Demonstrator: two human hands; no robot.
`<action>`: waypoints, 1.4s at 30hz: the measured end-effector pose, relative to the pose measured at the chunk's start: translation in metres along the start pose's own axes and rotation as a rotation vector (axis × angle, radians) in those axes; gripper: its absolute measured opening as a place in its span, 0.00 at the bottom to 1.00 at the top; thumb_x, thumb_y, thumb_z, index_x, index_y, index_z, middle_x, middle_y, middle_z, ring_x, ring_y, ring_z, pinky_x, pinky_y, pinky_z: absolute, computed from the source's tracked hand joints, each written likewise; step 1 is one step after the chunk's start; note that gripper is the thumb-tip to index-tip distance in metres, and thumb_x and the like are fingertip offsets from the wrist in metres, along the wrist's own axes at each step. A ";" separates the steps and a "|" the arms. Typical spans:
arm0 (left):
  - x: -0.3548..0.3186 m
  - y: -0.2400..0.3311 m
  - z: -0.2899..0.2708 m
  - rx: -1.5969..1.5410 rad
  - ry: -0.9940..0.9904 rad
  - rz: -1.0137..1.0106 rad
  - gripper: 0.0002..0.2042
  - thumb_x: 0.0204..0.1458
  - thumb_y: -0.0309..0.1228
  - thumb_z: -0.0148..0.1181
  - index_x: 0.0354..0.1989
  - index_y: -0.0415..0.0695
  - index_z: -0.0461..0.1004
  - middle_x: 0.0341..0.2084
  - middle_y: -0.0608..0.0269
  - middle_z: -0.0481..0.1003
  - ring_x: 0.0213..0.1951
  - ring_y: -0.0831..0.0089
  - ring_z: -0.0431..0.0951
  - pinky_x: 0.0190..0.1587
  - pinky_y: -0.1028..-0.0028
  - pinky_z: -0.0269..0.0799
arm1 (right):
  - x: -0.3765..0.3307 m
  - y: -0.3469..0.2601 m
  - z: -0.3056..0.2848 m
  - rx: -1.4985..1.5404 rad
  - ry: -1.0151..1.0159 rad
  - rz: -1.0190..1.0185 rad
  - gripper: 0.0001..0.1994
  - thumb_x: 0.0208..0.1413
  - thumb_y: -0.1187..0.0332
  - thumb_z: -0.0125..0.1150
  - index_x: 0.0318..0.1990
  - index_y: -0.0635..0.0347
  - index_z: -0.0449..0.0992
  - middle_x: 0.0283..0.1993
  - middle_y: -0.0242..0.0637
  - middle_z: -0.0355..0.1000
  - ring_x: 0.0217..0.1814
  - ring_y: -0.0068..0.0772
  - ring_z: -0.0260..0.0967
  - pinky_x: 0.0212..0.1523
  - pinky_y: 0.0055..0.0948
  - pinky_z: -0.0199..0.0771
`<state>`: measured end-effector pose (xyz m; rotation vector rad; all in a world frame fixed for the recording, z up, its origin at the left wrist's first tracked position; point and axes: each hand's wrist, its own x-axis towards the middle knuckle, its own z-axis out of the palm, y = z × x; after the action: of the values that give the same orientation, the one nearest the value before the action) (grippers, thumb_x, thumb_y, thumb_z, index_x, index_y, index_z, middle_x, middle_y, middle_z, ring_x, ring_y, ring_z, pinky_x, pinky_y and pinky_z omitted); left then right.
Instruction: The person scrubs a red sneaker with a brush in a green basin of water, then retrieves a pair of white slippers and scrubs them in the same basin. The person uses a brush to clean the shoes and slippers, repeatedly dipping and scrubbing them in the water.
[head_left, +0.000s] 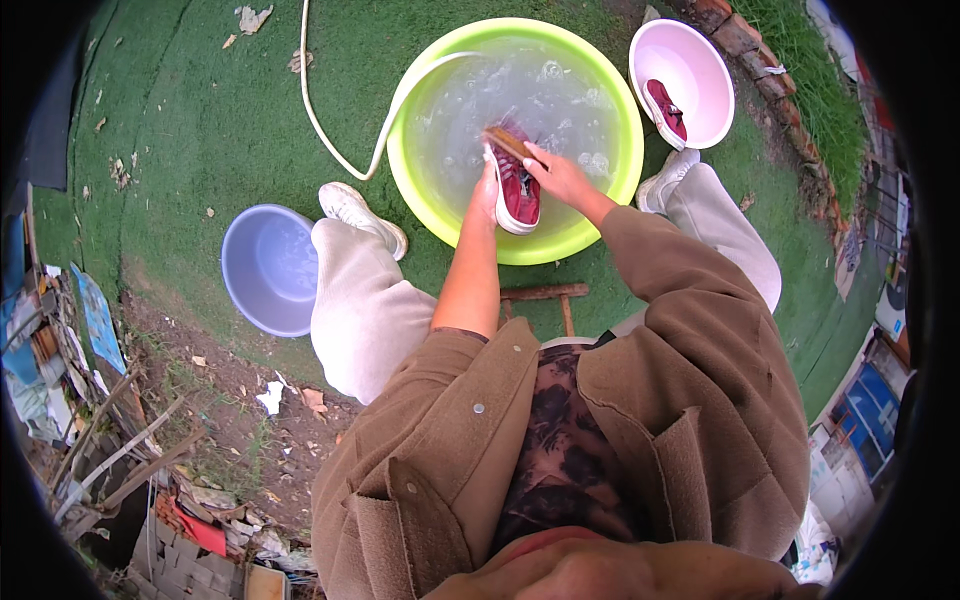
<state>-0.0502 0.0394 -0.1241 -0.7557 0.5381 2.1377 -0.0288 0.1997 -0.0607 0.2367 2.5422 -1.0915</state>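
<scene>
While left hand [487, 188] grips red shoe [517, 187] | right hand [556, 176] grasps brush [508, 143] | over green basin [430, 195]

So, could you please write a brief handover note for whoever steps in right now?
Left hand: holds the dark red shoe at its heel side, over the near rim of the green basin.
Right hand: holds a wooden brush against the shoe's toe end.
Things: the basin holds soapy water, with a hose running into it. The second red shoe lies in the pink basin to the right. A blue basin stands to the left.
Done: cannot tell how clean either shoe is.
Left: the shoe in hand is mid-scrub.
</scene>
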 end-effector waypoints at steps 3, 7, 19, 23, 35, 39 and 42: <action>0.002 -0.003 -0.007 -0.078 -0.028 0.011 0.32 0.62 0.58 0.35 0.60 0.44 0.65 0.52 0.55 0.73 0.50 0.60 0.76 0.55 0.57 0.72 | -0.009 -0.008 -0.005 -0.044 -0.048 -0.009 0.26 0.60 0.48 0.47 0.63 0.45 0.66 0.44 0.54 0.75 0.48 0.58 0.71 0.49 0.48 0.70; 0.008 -0.009 -0.010 -0.027 -0.043 -0.085 0.31 0.62 0.58 0.35 0.58 0.44 0.67 0.49 0.55 0.75 0.48 0.61 0.77 0.53 0.58 0.73 | 0.026 -0.026 -0.019 -0.292 0.035 0.144 0.22 0.59 0.50 0.49 0.60 0.42 0.69 0.43 0.49 0.76 0.47 0.55 0.73 0.47 0.48 0.71; 0.009 -0.001 -0.007 0.072 0.131 -0.004 0.32 0.63 0.57 0.34 0.58 0.40 0.66 0.49 0.55 0.75 0.48 0.62 0.77 0.53 0.60 0.74 | 0.014 -0.050 -0.028 -0.298 0.011 0.160 0.25 0.59 0.48 0.49 0.64 0.41 0.66 0.43 0.50 0.76 0.46 0.53 0.73 0.45 0.48 0.72; 0.013 0.001 -0.003 0.009 0.096 0.083 0.31 0.64 0.55 0.33 0.60 0.40 0.64 0.52 0.54 0.73 0.50 0.60 0.76 0.54 0.59 0.73 | 0.021 -0.065 -0.025 -0.314 0.068 0.172 0.26 0.59 0.48 0.50 0.64 0.41 0.65 0.43 0.50 0.76 0.47 0.53 0.73 0.46 0.48 0.72; 0.008 0.009 0.002 0.029 -0.050 0.068 0.30 0.64 0.55 0.33 0.57 0.42 0.67 0.47 0.51 0.75 0.45 0.58 0.78 0.51 0.57 0.75 | 0.034 -0.007 -0.044 0.054 0.230 0.277 0.29 0.55 0.47 0.59 0.53 0.65 0.70 0.44 0.54 0.75 0.49 0.47 0.74 0.50 0.39 0.70; 0.009 0.011 0.007 0.028 0.039 0.098 0.28 0.65 0.53 0.34 0.58 0.41 0.66 0.48 0.51 0.75 0.46 0.59 0.78 0.52 0.57 0.74 | 0.023 -0.010 -0.030 0.072 0.130 0.177 0.22 0.44 0.53 0.66 0.40 0.62 0.73 0.39 0.53 0.72 0.43 0.50 0.72 0.47 0.41 0.70; 0.008 0.009 0.011 0.045 0.026 0.131 0.27 0.66 0.51 0.35 0.60 0.41 0.64 0.52 0.54 0.73 0.51 0.62 0.75 0.55 0.60 0.72 | 0.020 -0.018 -0.015 -0.078 0.158 -0.034 0.18 0.41 0.61 0.64 0.39 0.61 0.72 0.39 0.49 0.67 0.43 0.51 0.69 0.45 0.44 0.71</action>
<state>-0.0651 0.0441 -0.1204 -0.7424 0.6632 2.2305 -0.0560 0.1980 -0.0469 0.2700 2.7322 -1.0199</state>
